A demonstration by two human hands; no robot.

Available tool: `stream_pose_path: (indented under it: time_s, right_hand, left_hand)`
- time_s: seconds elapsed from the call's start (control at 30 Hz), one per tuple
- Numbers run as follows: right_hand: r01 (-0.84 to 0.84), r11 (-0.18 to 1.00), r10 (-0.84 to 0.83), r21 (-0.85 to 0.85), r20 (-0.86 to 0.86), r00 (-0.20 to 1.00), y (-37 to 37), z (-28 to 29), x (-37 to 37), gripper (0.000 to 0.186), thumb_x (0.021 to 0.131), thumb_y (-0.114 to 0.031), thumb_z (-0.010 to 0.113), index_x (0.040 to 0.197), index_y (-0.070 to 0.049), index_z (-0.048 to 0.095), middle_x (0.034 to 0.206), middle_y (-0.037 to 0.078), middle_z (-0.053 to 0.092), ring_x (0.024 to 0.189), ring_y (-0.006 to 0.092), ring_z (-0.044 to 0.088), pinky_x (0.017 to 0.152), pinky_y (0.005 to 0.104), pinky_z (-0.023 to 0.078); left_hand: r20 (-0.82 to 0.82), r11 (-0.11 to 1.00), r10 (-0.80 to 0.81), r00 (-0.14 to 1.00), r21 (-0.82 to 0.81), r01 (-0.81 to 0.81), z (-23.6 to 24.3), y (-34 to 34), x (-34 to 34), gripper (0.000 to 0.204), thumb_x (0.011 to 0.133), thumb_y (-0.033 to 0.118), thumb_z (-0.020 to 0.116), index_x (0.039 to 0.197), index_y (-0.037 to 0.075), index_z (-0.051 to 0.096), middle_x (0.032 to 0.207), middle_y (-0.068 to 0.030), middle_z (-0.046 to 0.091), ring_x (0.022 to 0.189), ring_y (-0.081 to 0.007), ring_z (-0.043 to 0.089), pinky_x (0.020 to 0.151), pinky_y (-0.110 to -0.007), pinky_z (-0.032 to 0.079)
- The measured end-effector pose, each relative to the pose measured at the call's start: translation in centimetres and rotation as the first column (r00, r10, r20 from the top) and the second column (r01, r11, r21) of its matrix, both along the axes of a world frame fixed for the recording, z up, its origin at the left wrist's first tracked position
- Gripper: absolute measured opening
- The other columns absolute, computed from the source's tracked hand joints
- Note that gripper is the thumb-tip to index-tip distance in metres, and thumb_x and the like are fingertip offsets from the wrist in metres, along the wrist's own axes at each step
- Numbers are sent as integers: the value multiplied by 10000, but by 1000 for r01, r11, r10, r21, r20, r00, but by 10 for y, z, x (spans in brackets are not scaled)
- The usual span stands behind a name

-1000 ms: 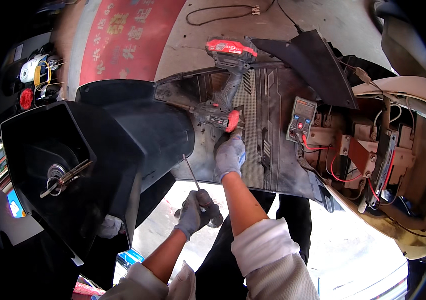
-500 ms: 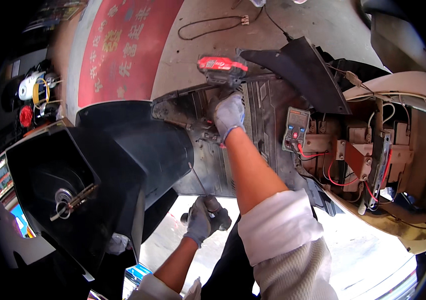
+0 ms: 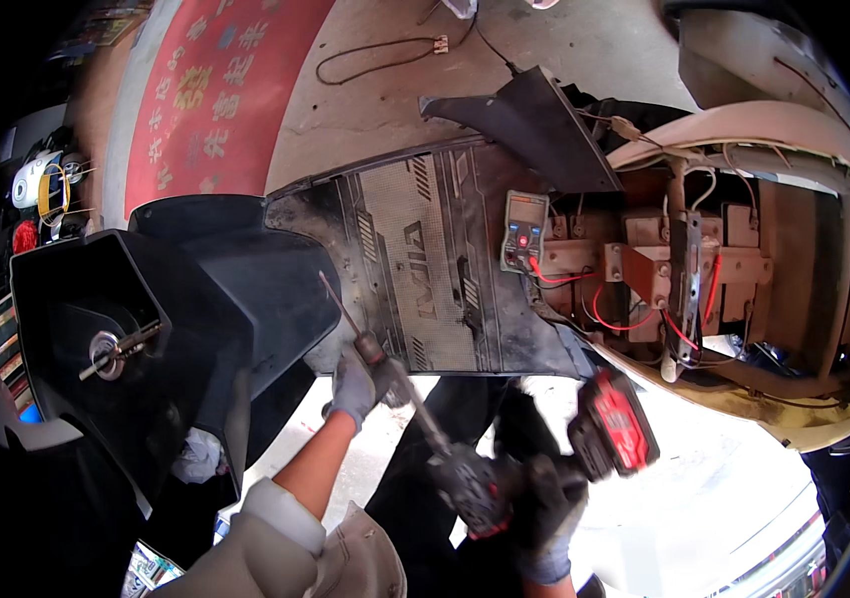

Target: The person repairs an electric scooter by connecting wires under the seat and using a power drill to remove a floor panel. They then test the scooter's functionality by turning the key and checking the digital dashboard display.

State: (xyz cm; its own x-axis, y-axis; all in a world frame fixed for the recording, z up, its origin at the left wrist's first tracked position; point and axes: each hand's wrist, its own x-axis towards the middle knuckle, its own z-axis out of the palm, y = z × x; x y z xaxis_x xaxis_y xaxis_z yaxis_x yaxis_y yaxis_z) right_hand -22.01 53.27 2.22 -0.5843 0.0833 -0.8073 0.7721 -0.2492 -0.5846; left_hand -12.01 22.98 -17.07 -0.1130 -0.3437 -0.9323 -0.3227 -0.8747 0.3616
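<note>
My left hand point(image 3: 352, 391), in a grey glove, is closed around a dark driver tool point(image 3: 373, 349). Its long thin shaft points up and left over the edge of the footboard point(image 3: 415, 264). At the lower middle my right hand point(image 3: 550, 518), gloved too, grips the handle of a cordless power driver point(image 3: 473, 486). A red and black battery point(image 3: 616, 427) sits at the far end of that handle. The power driver's long nose reaches up and left close to the left hand's tool; whether they touch I cannot tell.
A multimeter point(image 3: 524, 231) with red leads lies beside the scooter's uncovered battery bay point(image 3: 659, 269). A loose black panel point(image 3: 554, 125) rests behind the footboard. Keys point(image 3: 121, 349) hang in the lock at left. A red mat point(image 3: 215, 100) and a cable point(image 3: 385, 70) lie on the floor.
My right hand has drawn the power driver back from over the footboard to the lower middle, beside my left hand. The left hand's tool has risen slightly. The view has shifted right.
</note>
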Motion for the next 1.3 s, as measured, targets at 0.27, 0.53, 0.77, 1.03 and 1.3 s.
stream_pose_path:
  time_s: [0.27,0.53,0.77,1.03,1.3]
  right_hand:
    - [725,646,-562,-238,495,663,205,-239,160,302,891,-252,567,1048,5,581,1052,164,648,994,303,622,931,452,487]
    - [823,453,-689,-343,451,568,261,-479,240,348,914,-235,578,1176,-7,587,1126,157,647,1030,262,600,970,396,437]
    - [671,741,-606,-21,411,681,266,-514,261,93,915,-188,556,942,-105,589,724,24,561,589,142,497,632,292,476]
    - [-118,801,202,-586,81,976,99,-189,120,531,874,-5,609,1369,-12,415,1194,133,586,1031,180,600,881,299,493]
    - [-579,756,651,305,-261,713,66,-77,34,276,800,-135,692,1058,-51,644,872,52,675,826,171,643,757,350,506]
  left_hand:
    - [167,732,-576,800,-330,596,-26,-39,-34,433,819,174,700,1152,55,449,986,-123,557,795,-202,569,673,-430,534]
    - [163,819,-487,858,-257,513,-3,-6,-62,344,985,407,375,1112,111,499,969,-112,596,764,-221,637,660,-414,558]
    - [231,723,-594,771,-268,637,6,14,-70,244,952,245,510,1124,74,483,992,-100,589,763,-222,637,653,-392,567]
    - [69,606,-729,681,-397,689,105,109,-85,221,877,116,672,967,102,471,874,-13,533,745,-143,583,639,-297,523]
    - [98,110,-981,167,-428,897,120,138,-98,405,927,269,601,1258,50,521,1200,-93,587,1156,-204,547,1000,-332,409]
